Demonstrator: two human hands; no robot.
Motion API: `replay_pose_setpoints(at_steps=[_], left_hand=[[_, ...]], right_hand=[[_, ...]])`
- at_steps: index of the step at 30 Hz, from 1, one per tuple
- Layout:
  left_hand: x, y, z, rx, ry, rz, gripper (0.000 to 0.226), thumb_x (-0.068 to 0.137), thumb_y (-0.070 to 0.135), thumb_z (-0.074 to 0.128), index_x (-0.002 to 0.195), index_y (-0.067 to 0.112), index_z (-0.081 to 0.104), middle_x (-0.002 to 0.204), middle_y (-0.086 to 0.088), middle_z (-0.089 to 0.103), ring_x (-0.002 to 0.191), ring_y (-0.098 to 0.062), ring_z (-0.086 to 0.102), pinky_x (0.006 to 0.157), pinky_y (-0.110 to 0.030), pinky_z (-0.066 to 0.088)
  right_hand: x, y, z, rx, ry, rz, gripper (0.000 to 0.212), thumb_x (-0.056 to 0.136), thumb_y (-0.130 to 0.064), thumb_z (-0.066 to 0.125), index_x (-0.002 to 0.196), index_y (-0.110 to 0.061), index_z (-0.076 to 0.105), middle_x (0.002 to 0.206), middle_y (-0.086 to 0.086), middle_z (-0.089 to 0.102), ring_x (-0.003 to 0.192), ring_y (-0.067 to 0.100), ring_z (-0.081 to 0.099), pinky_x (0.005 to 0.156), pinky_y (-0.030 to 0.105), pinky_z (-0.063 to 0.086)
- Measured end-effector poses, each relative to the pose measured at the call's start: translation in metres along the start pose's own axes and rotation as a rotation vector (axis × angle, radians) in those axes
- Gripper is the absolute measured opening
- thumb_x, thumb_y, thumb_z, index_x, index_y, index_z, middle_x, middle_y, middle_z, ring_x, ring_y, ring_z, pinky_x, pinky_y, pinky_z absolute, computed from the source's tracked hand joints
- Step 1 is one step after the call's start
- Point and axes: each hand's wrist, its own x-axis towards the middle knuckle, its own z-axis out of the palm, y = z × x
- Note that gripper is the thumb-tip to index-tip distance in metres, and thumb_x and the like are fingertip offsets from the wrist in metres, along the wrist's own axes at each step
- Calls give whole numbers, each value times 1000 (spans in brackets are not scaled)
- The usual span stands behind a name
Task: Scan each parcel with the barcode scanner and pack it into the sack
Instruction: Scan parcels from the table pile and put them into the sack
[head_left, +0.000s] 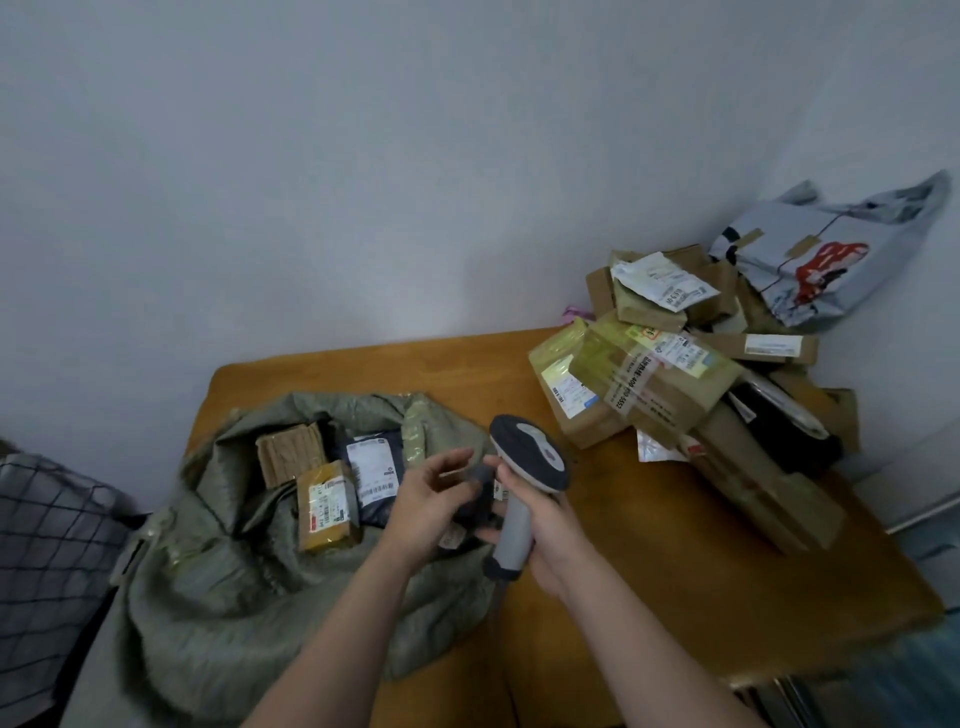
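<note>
My right hand grips the handle of the grey barcode scanner, whose dark head points left and down. My left hand is just left of it and holds a small dark parcel, which is blurred, against the scanner's nose. The olive-green woven sack lies open on the table's left part. Inside it are a brown corrugated box, a yellow-taped box and a dark blue mailer with a white label. A pile of taped cardboard parcels sits at the back right.
The wooden table stands against a pale wall. A grey plastic mailer bag with a red print leans on the pile in the corner. A checked cloth is at the far left, beside the sack.
</note>
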Motion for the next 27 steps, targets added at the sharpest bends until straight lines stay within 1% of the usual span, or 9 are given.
replay_pose_setpoints(at_steps=[3,7,9,12,15,18,20,22,27], left_hand=[[-1,-7,0,296,-79,85,62,81,15,84,136,30,60,124,7,68,111,-6,67,92,-27,57],[0,-1,11,526,64,65,55,92,12,71,141,29,54,114,4,67,104,-14,70,89,-39,61],[1,6,13,475,127,25,51,94,6,64,139,30,53,114,0,70,98,-16,72,83,-43,63],[1,24,16,358,178,24,48,94,-4,56,125,32,58,110,-5,73,86,-19,75,74,-52,63],[-2,50,23,201,176,54,56,91,-17,47,121,28,60,105,-8,74,78,-22,76,70,-49,64],[-2,61,25,125,61,65,71,87,-23,46,129,32,60,119,-15,70,95,-30,75,80,-54,63],[-1,64,22,198,-31,103,79,79,-20,53,133,37,60,130,-9,64,108,-32,71,84,-58,61],[-3,71,21,346,-89,168,84,68,-7,63,136,40,57,139,2,58,118,-27,66,89,-50,61],[-7,93,26,519,-141,288,84,69,3,73,139,45,54,142,4,53,128,-17,58,102,-44,55]], right_hand=[[-1,-2,-13,37,-62,7,45,77,-30,77,119,-13,74,119,7,76,111,30,71,87,48,60],[0,-8,-35,12,-49,-15,46,76,-33,80,120,-19,75,123,2,74,119,28,67,103,56,52],[1,-13,-46,-3,0,-36,50,73,-36,82,120,-23,75,124,-1,73,121,25,64,105,56,50],[1,-19,-58,17,87,-57,73,56,-46,91,124,-30,68,128,-5,67,121,21,60,108,55,48],[-1,-25,-65,62,117,-72,91,47,-51,93,131,-28,66,131,-3,66,122,22,58,108,58,47],[0,-34,-70,79,51,-73,87,53,-48,93,132,-21,68,127,-2,72,117,19,65,98,49,56],[0,-40,-72,69,-13,-116,75,63,-42,88,132,-19,69,121,-4,75,108,13,71,85,38,62],[-1,-46,-72,48,-43,-167,66,70,-35,85,132,-18,69,118,-8,76,99,4,73,73,26,61],[2,-52,-71,-15,-26,-237,66,70,-38,89,131,-25,68,121,-10,74,114,10,68,84,28,58]])
